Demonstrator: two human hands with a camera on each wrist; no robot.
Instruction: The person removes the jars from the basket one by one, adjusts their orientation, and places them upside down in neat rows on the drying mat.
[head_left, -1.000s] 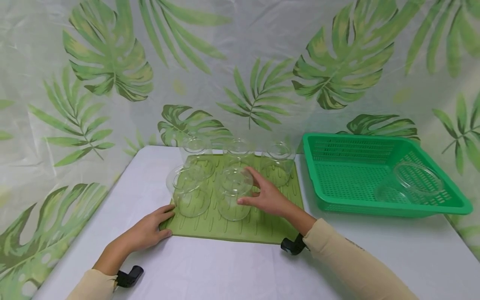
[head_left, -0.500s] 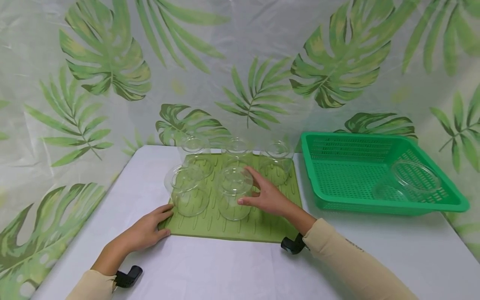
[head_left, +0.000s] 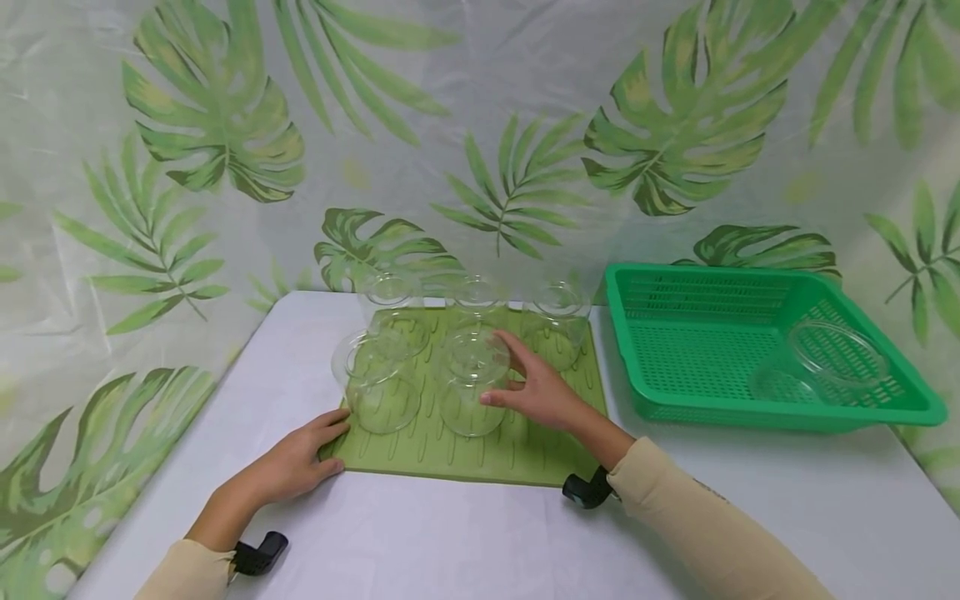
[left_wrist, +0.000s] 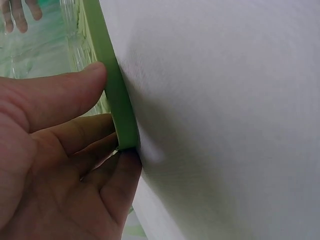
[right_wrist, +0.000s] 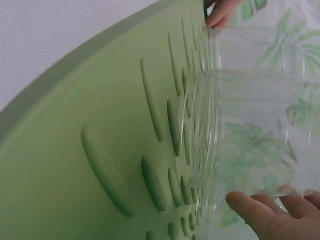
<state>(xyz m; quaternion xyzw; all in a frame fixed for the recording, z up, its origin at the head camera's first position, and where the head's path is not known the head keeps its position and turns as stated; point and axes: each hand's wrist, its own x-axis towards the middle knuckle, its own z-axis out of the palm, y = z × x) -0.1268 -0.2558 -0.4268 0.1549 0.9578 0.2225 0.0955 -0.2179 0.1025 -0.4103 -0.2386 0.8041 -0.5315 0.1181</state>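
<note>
My right hand (head_left: 536, 387) holds a clear, round cup (head_left: 467, 417) by its right side, in the front row on a ribbed green mat (head_left: 450, 461). In the right wrist view, fingertips (right_wrist: 240, 200) touch the wall of this see-through cup (right_wrist: 250, 145), whose base is at the mat. My left hand (head_left: 296, 458) rests against the mat's front left corner; in the left wrist view, the thumb (left_wrist: 70, 95) and fingers lie along the mat's edge (left_wrist: 117, 95). Another clear cup (head_left: 382, 408) stands just to the left.
Behind, 3 more clear cups stand in a row, the right one (head_left: 557, 337) behind my right hand. A green perforated basket (head_left: 637, 400) sits at the right with a tilted clear cup (head_left: 787, 379) inside. White cloth (head_left: 420, 542) covers the table; a leaf-patterned sheet (head_left: 517, 75) hangs behind.
My right hand and the cup it holds have shifted slightly to the right and away from me. The left hand stays at the mat's corner.
</note>
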